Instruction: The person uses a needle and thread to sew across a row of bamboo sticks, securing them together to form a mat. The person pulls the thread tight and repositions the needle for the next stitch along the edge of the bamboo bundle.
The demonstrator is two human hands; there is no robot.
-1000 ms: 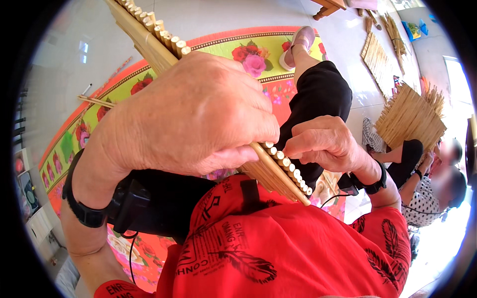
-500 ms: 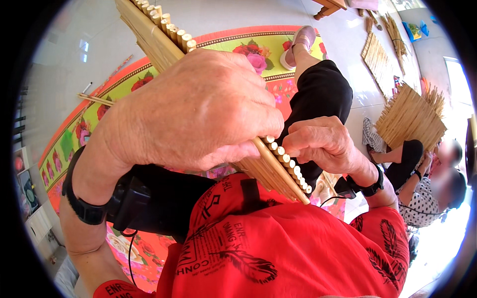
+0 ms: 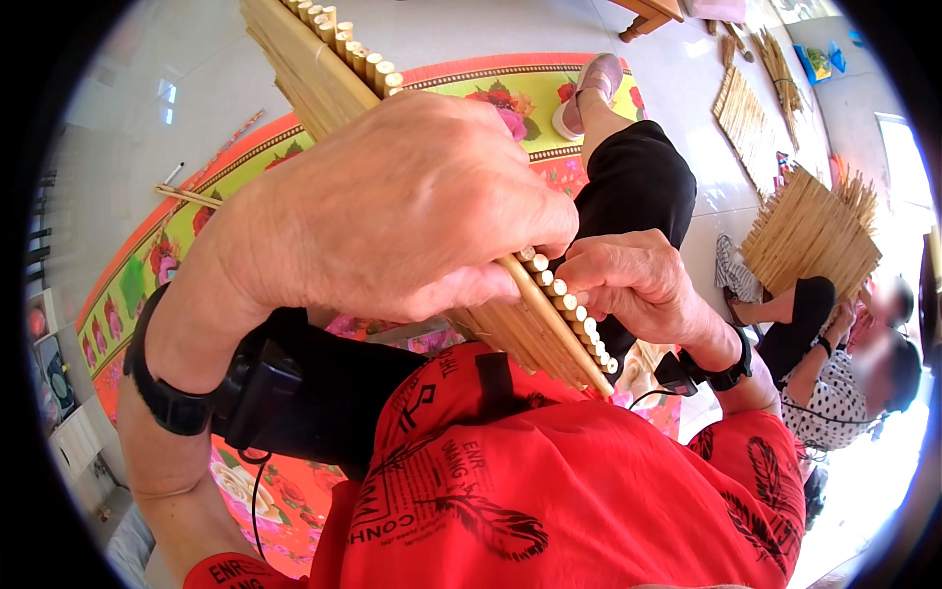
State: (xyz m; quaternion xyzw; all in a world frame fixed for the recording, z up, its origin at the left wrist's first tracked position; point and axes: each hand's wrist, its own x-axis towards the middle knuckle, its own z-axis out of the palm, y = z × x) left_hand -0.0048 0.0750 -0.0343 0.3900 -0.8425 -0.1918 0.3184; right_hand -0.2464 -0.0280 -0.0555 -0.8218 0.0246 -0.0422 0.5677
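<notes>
Stick panel (image 3: 535,329) held aslant above lap, clasped firmly in grip of left hand (image 3: 412,206); thumb laid along panel's left face. Panel crossed by hand at middle: one length extended beyond knuckles to far left, other slanted to near right, toward red shirt (image 3: 589,471). Row of round stick ends turned right. Right hand (image 3: 638,280) placed just right of these, fingers curled; whether anything is pinched cannot be told.

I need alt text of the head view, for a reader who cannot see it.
A person's left hand grips a slanting panel of light-brown sticks, with the right hand at the panel's row of round ends. Below is a flowered rug; another person is at far right.
</notes>
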